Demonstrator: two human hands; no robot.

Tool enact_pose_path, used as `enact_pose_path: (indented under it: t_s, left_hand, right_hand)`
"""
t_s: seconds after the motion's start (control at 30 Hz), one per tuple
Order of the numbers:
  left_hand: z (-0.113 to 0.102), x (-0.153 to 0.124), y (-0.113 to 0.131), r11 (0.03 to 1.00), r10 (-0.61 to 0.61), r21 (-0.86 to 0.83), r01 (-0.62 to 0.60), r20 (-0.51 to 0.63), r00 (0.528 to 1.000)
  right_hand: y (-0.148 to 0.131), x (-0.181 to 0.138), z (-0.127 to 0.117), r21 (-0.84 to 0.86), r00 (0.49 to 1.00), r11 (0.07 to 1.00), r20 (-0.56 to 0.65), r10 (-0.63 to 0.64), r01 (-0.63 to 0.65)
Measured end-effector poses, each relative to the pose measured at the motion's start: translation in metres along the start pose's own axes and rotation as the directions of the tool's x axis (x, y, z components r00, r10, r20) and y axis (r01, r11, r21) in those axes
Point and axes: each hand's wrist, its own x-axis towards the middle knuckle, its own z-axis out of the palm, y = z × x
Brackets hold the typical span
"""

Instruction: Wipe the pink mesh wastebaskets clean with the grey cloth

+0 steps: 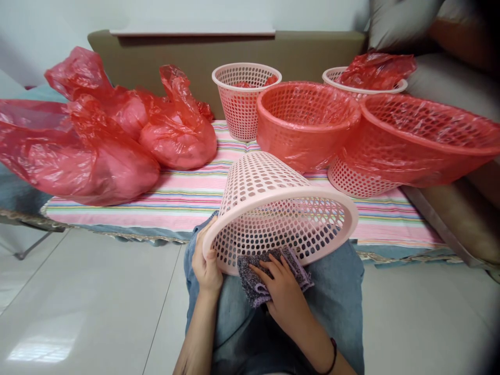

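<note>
A pale pink perforated plastic basket (265, 177) lies tilted on my lap, its wide mouth turned toward me. My left hand (208, 263) grips its rim at the left side, thumb on the near face and fingers behind. With my right hand (279, 284) I hold a folded dark grey cloth with purple edges (253, 281) against the lower rim. Part of the cloth reaches over the rim into the mouth. The right fingers are spread over the cloth, and the thumb is mostly hidden.
On the striped cloth (183, 200) sit several red plastic bags (177, 138), bulging, at the left. Another pink basket (240, 107) stands behind. Two baskets lined with red bags (308, 140) stand at the right, before one more basket (332, 75) with a red bag. Grey cushions (457, 99) lie far right.
</note>
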Motion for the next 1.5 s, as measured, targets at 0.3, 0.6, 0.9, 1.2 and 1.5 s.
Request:
enact_pose_path:
  t_s: [0.3,0.6,0.9,1.2,1.5]
  left_hand:
    - [0.000,0.002,0.001,0.999,0.036,-0.009,-0.036,0.035,0.999]
    - [-0.007,-0.004,-0.013,1.000,0.006,0.031,-0.006,-0.003,1.000]
    - [-0.007,0.000,-0.008,0.999,0.045,0.005,-0.045,0.062,0.997]
    - [-0.006,-0.001,-0.007,0.999,-0.027,0.028,0.025,0.049,0.998]
    - [0.000,0.001,-0.005,0.999,-0.029,0.017,0.029,-0.001,1.000]
  right_hand:
    - [-0.007,0.019,-0.041,0.076,0.996,0.995,0.062,-0.065,0.060]
    - [0.003,0.118,-0.104,-0.103,0.954,0.987,-0.260,-0.149,0.126]
    - [0.017,0.201,-0.073,-0.058,0.939,0.995,-0.329,-0.100,0.086]
    - [0.042,0.211,-0.043,-0.060,0.942,0.996,-0.326,-0.084,0.068]
    - [0.055,0.221,-0.027,-0.061,0.946,0.996,-0.313,-0.086,0.070]
